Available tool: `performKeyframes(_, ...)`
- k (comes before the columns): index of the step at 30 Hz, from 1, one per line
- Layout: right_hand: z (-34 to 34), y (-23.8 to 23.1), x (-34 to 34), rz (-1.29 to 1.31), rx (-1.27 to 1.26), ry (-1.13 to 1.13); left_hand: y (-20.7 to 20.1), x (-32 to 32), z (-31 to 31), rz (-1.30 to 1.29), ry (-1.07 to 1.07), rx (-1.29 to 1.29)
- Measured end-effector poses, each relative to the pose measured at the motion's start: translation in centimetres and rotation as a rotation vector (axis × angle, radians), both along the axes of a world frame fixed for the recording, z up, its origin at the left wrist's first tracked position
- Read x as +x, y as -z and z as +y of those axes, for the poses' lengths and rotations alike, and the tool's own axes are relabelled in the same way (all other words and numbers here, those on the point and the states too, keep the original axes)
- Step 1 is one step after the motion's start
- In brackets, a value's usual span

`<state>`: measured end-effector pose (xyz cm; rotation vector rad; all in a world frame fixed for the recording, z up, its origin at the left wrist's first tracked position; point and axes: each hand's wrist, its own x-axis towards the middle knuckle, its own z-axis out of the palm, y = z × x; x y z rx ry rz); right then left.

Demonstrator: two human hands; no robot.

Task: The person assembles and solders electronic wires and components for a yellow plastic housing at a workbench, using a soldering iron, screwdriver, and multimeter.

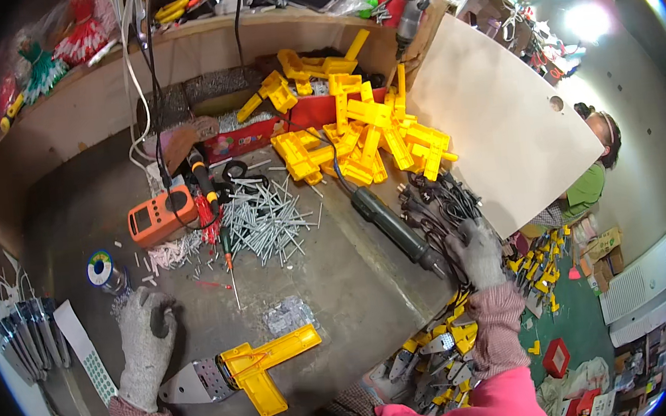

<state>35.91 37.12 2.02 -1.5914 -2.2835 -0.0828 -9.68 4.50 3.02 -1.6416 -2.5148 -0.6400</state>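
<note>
My left hand [146, 346], in a grey work glove, hovers over the left of the bench. Its fingers are loosely curled with a gap at the thumb, and nothing shows in them. Just right of it lies a yellow plastic T-shaped housing half [264, 367], open side up with thin wires inside, joined to a flat metal plate [193, 383]. My right hand [478, 254], gloved too, reaches to the bench's right edge. Its fingers close on a bundle of black power cords [437, 206]; the fingertips are partly hidden. Beside it lies a dark electric screwdriver [399, 232].
Yellow housings [366, 136] are heaped at the back. Mid-bench are a screw pile [262, 219], a screwdriver [228, 254], an orange multimeter [161, 216] and a solder spool [104, 272]. A white board [500, 112] stands at right. Finished-looking yellow tools [443, 350] fill the space below; another person [591, 183] sits beyond.
</note>
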Motion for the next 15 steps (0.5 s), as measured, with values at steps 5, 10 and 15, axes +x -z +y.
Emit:
performKeyframes(5, -0.4, -1.6, -0.1, 0.068, -0.274, 0.003, 0.8, 2.9, -4.4, -0.338, 0.07, 0.091)
performKeyframes(10, -8.4, -9.3, -6.2, 0.95, -0.787, -0.192, 2.9, 5.9, -6.5, -0.473, 0.006, 0.187)
performKeyframes(15, -9.3, -5.8, -15.7, 1.27, -1.336, -0.333, 4.2, 6.4, -7.3, -0.409, -0.105, 0.117)
